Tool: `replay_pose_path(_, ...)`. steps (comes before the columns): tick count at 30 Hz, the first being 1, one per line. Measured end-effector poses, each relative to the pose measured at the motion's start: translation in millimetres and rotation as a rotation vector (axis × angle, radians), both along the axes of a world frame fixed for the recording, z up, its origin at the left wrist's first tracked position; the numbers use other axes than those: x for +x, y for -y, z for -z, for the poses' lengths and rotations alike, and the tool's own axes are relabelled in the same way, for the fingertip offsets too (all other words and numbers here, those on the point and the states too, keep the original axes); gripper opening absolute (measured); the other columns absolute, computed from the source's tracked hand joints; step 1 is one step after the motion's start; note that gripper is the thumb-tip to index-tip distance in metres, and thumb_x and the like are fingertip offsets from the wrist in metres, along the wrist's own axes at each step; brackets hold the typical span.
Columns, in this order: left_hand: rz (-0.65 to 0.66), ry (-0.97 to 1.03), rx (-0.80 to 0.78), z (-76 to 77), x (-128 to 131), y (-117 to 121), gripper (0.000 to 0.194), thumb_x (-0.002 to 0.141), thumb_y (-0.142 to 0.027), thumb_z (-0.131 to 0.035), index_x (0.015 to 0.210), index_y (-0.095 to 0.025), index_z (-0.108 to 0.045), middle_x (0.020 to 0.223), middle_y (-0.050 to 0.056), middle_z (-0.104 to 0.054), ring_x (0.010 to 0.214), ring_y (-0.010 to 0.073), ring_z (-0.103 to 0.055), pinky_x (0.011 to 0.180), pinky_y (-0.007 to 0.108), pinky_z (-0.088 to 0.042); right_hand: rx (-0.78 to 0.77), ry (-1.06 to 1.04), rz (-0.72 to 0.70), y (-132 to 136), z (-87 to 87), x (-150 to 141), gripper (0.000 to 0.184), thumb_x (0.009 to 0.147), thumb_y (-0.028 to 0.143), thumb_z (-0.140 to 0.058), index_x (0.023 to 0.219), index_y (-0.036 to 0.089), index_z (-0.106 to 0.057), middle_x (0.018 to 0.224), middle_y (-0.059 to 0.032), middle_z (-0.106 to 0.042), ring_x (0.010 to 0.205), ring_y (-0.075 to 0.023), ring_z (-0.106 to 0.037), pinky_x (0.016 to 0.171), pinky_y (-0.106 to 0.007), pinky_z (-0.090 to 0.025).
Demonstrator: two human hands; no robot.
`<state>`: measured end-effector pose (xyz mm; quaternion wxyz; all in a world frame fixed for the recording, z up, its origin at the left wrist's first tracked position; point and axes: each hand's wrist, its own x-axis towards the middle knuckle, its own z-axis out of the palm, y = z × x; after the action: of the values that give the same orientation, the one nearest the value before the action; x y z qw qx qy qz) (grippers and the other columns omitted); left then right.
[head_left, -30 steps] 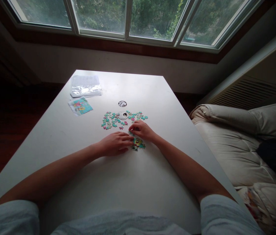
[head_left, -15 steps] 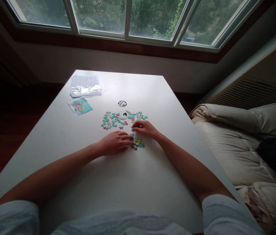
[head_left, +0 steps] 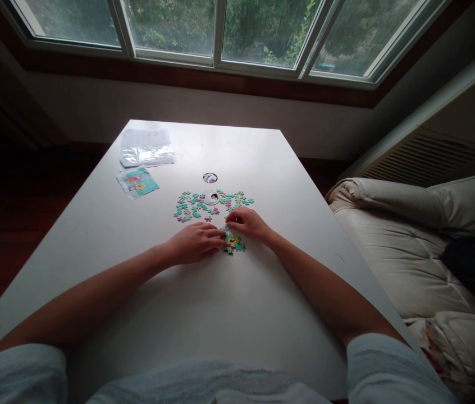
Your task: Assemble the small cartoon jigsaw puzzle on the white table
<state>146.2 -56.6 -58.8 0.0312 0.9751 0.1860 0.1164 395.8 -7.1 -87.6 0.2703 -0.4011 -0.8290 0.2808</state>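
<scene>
A small joined patch of jigsaw puzzle [head_left: 234,242], with a yellow cartoon figure on turquoise, lies on the white table. My left hand [head_left: 195,242] rests palm down beside it, fingers stretched out and their tips at the patch's left edge. Just above the patch, my right hand [head_left: 249,222] is closed in a pinch at its top edge, on a small puzzle piece mostly hidden by the fingers. Beyond both hands, several loose turquoise and pink puzzle pieces [head_left: 196,213] are spread out.
Among the loose pieces lies a round white disc [head_left: 211,197], with another dark-patterned disc [head_left: 210,178] behind it. A colourful picture card [head_left: 138,182] and papers in a clear sleeve [head_left: 147,147] lie at the far left. A cream sofa [head_left: 397,247] stands right of the table [head_left: 204,331].
My right hand has shifted slightly left, its fingertips closer to the patch's top edge. The patch and my left fingers have slid a little left and away from me.
</scene>
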Motion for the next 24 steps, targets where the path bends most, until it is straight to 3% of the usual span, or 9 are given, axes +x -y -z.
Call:
replay_pose_path(8,-0.003,-0.001,0.003,1.5,0.9,-0.8,0.029,0.099,-0.025,-0.052,0.125,-0.028,-0.064,0.134,0.005,-0.066,0.117,0.0227,-0.062,0.101,0.039,-0.046,0.081,0.045,0.01,-0.6,3.3,-1.1,0.007,0.084,0.013,-0.073,0.083,0.02,-0.073,0.077,0.0,-0.066,0.076,-0.0159,-0.056,0.082,-0.032,-0.04)
replay_pose_path(17,-0.006,-0.003,-0.006,2.8,-0.2,-0.5,0.031,0.099,-0.024,-0.051,0.126,-0.029,-0.064,0.135,0.004,-0.065,0.117,0.0233,-0.061,0.103,0.041,-0.045,-0.032,-0.036,0.102,1.8,4.1,-1.1,0.009,0.085,0.013,-0.067,0.087,0.02,-0.072,0.079,0.0005,-0.066,0.072,-0.0138,-0.056,0.07,-0.026,-0.041)
replay_pose_path(24,-0.076,-0.005,-0.009,4.9,-1.1,-1.8,0.032,0.099,-0.027,-0.051,0.128,-0.033,-0.065,0.131,0.008,-0.062,0.11,0.0232,-0.061,0.095,0.04,-0.048,0.019,-0.045,0.114,4.9,8.4,-3.9,0.009,0.085,0.013,-0.067,0.086,0.02,-0.072,0.079,0.0007,-0.066,0.073,-0.0142,-0.056,0.071,-0.026,-0.042)
